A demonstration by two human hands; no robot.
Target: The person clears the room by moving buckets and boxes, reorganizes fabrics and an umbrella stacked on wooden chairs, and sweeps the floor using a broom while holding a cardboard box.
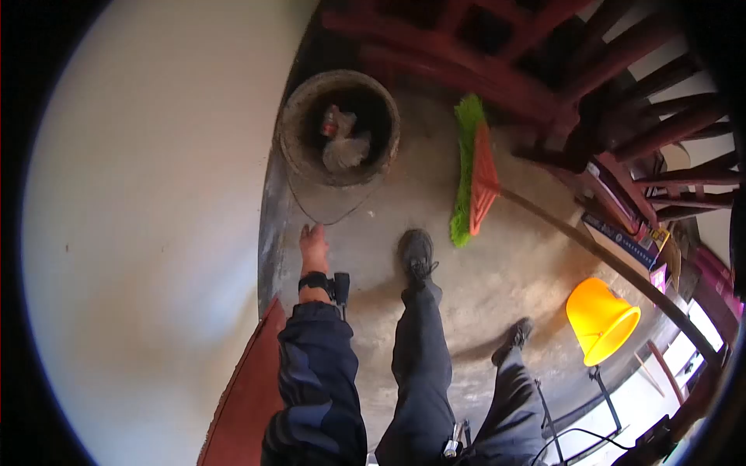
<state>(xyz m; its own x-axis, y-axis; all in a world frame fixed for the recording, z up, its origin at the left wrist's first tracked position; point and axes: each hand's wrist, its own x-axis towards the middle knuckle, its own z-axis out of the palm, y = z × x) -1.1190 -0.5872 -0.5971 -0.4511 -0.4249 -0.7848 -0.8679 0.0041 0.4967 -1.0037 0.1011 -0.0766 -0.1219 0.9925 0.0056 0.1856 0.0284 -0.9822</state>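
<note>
Evidently, since the handle of the bucket droops, my left hand is low at it, grip unclear, right hand unseen.

Likely a home: broom, grimy bucket, red wooden furniture.

Just beyond my left hand, this round, grimy bucket stands upright, mouth open, its thin wire handle drooping my way!
</note>
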